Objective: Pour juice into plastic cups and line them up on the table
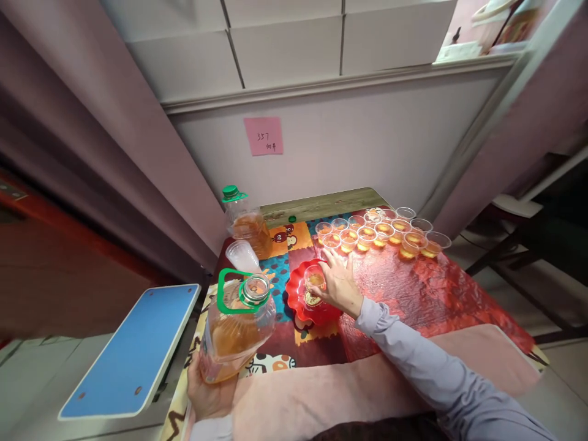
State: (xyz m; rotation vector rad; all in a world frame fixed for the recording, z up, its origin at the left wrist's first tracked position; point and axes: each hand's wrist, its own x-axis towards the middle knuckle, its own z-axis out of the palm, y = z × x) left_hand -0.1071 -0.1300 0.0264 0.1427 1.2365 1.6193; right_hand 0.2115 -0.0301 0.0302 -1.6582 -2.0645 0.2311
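Note:
My left hand (209, 389) supports a large clear bottle (234, 337) from below and the side; it holds amber liquid, has a green handle and its mouth is uncapped. My right hand (337, 285) reaches over a red scalloped plate (298, 294), thumb and fingers at a small clear cup (315, 278) with some amber liquid in it. The cup stands on the plate. Beyond my right hand, several clear cups (367, 236) with amber liquid are grouped in rows on the table's far right part.
A second bottle (248, 226) with a green cap stands at the back left, beside a stack of plastic cups (242, 256). A small green cap (292, 218) lies near the wall. A pink cloth (321, 392) covers the front edge. A blue board (133, 352) is at the left.

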